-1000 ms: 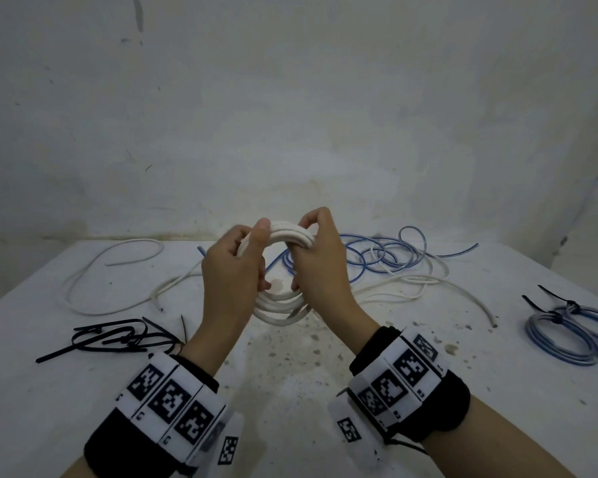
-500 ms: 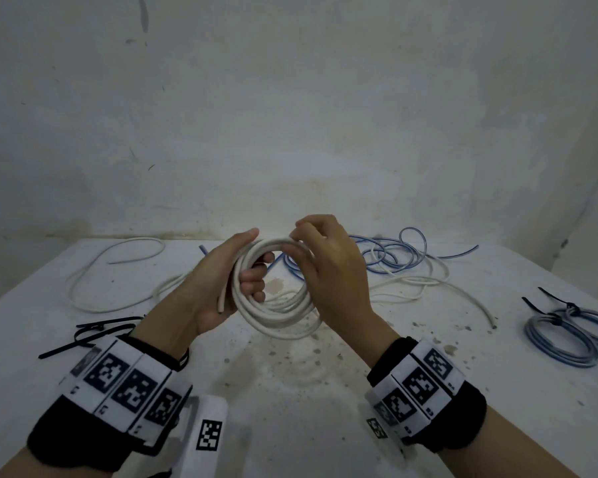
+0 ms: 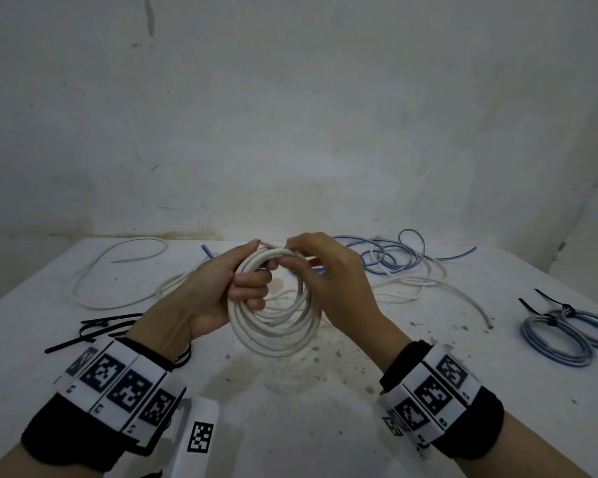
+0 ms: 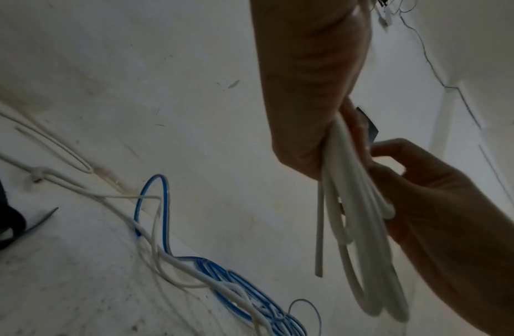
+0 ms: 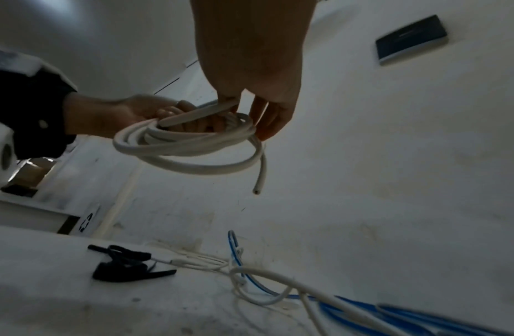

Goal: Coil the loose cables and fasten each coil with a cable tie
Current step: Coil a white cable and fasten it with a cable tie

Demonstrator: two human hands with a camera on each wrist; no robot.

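Observation:
A white cable coil (image 3: 273,341) of several loops is held above the table's middle. My left hand (image 3: 221,288) grips its left side, fingers curled through the loops. At the top of the coil my right hand (image 3: 328,270) pinches a strand near the cable's end (image 3: 268,243). In the left wrist view the coil (image 4: 365,250) hangs below my left hand (image 4: 307,91), one free end (image 4: 319,238) dangling. The right wrist view shows the coil (image 5: 186,145) under my right hand (image 5: 250,56). Black cable ties (image 3: 97,329) lie on the table (image 3: 290,408) at the left.
Loose white cable (image 3: 118,270) trails at the back left. Tangled blue cable (image 3: 394,260) and more white cable (image 3: 428,284) lie at the back right. Two blue coils (image 3: 560,336), each fastened with a black tie, sit at the right edge. A wall stands close behind.
My left hand turned palm-up and its forearm dropped, turning the coil to face me. My right hand slid from the coil's side to its top, pinching near the cable's end.

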